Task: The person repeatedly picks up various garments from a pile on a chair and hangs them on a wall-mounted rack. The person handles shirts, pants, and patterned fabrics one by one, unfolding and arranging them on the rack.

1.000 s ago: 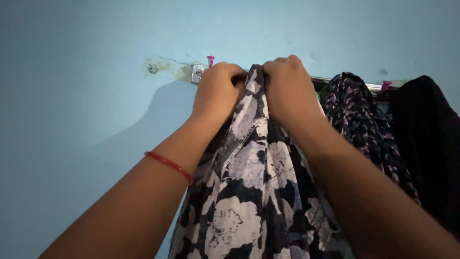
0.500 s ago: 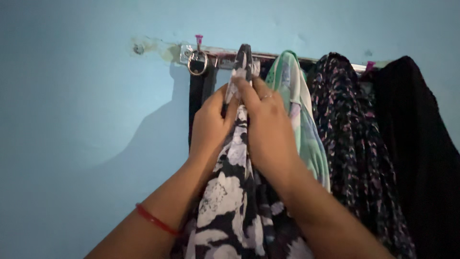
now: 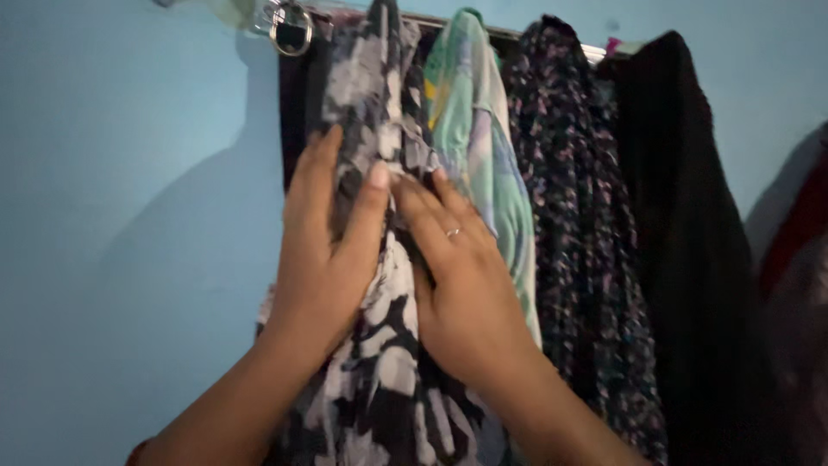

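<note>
A blue wall [image 3: 121, 216] carries a rail of hanging clothes: a black garment [image 3: 690, 259], a dark speckled one [image 3: 578, 216], a green one [image 3: 470, 112], and the black-and-white floral cloth [image 3: 379, 388] (leftmost, beside a metal ring [image 3: 291, 28]). The left hand [image 3: 323, 250] and right hand [image 3: 461, 285] lie flat on it, fingers spread, gripping nothing.

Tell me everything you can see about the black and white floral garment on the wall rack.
The black and white floral garment hangs bunched from the metal rail, thin woven-looking fabric with large pale flowers on black. The left hand and right hand lie flat, open, against it. A green printed garment hangs touching its right side.
</note>
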